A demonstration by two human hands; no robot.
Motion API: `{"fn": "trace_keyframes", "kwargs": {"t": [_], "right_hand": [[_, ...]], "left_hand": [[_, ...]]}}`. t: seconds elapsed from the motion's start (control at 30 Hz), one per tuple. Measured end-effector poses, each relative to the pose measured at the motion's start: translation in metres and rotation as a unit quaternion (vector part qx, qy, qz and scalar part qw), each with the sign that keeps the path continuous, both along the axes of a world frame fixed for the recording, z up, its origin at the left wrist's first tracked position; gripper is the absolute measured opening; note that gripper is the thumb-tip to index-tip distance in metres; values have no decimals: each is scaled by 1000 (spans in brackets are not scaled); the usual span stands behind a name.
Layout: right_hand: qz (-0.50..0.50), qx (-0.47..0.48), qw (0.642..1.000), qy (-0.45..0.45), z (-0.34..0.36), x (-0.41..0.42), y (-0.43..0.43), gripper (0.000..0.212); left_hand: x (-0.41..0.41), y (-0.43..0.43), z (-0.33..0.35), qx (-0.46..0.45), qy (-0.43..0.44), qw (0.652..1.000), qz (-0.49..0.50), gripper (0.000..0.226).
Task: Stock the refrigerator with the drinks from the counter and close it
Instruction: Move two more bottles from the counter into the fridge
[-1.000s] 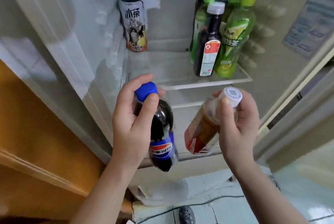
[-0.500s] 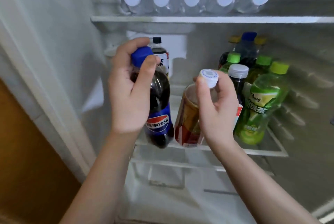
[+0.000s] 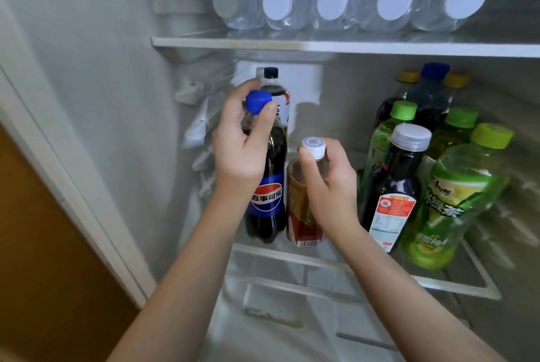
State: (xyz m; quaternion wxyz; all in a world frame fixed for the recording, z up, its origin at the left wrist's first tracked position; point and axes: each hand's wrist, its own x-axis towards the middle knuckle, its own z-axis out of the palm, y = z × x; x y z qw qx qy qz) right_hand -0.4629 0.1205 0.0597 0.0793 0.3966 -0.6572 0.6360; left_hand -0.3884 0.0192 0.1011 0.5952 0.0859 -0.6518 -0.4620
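I look into the open refrigerator. My left hand (image 3: 242, 142) grips the neck of a dark cola bottle (image 3: 267, 206) with a blue cap and blue label. Beside it, my right hand (image 3: 327, 183) grips the top of an amber tea bottle (image 3: 302, 215) with a white cap and red label. Both bottles stand upright with their bases at the front left of the middle glass shelf (image 3: 455, 284); whether they touch it I cannot tell.
A black-capped bottle (image 3: 276, 89) stands behind the cola. Several green tea bottles (image 3: 455, 200) and a dark white-capped bottle (image 3: 393, 186) crowd the shelf's right side. Water bottles (image 3: 333, 7) lie on the upper shelf (image 3: 350, 47). A wooden panel (image 3: 43, 244) is at left.
Both hands have carried their bottles up and forward, from below the shelf front into the refrigerator, to the shelf's left front. The view has moved closer.
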Motion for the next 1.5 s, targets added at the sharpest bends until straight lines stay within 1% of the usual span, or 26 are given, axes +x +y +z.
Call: {"fn": "trace_keyframes", "kwargs": {"t": [0.03, 0.1, 0.17, 0.2, 0.23, 0.27, 0.3, 0.33, 0.4, 0.47, 0.5, 0.57, 0.7, 0.8, 0.9, 1.07, 1.27, 1.5], "right_hand": [[-4, 1, 1000, -9, -2, -2, 0, 2], [-12, 0, 1000, -26, -5, -7, 1, 1], [-9, 5, 1000, -23, -7, -7, 3, 8], [-5, 10, 1000, -13, -10, -5, 5, 18], [-4, 21, 1000, -2, -17, -3, 7, 32], [-8, 34, 999, 2, -25, 1, 10, 51], [-10, 46, 999, -12, -33, 6, 15, 67], [-10, 59, 998, -32, -42, 10, 19, 76], [-15, 102, 994, -33, -61, 15, 27, 80], [-31, 156, 987, -9, -72, 18, 29, 86], [-41, 169, 985, 0, -74, 16, 28, 88], [-45, 173, 984, 4, -73, 12, 22, 88], [-18, 208, 977, -31, -64, -4, 3, 85], [-30, 251, 967, -11, -60, -22, -14, 82], [-32, 270, 962, -29, -58, -40, -34, 83], [-6, 243, 966, -85, -55, -63, -61, 81], [6, 230, 967, -113, -51, -74, -78, 73], [-17, 235, 965, -116, -52, -72, -80, 73]], "left_hand": [[-1, 0, -4, 4, -3, 1000, 3, 32], [0, 4, -18, 7, -30, 999, 18, 42], [6, 11, -33, 23, -56, 998, 32, 52], [9, 13, -41, 15, -66, 997, 39, 58], [13, 15, -50, -3, -78, 996, 43, 64], [17, 16, -60, -16, -90, 995, 40, 70], [21, 17, -71, -14, -104, 994, 31, 76], [26, 18, -82, -2, -120, 993, 21, 80], [34, 20, -104, 20, -161, 987, 21, 82], [40, 20, -119, 23, -212, 976, 55, 84], [41, 19, -123, 20, -233, 970, 71, 84], [41, 14, -126, 14, -261, 962, 79, 81], [29, -3, -117, -1, -288, 955, 76, 72], [15, -19, -106, 2, -262, 965, 18, 68], [0, -33, -105, -17, -245, 969, 16, 67], [-23, -47, -111, -16, -257, 965, 47, 72], [-46, -69, -111, 8, -285, 955, 82, 77], [-53, -76, -113, 13, -282, 956, 75, 77]]}}
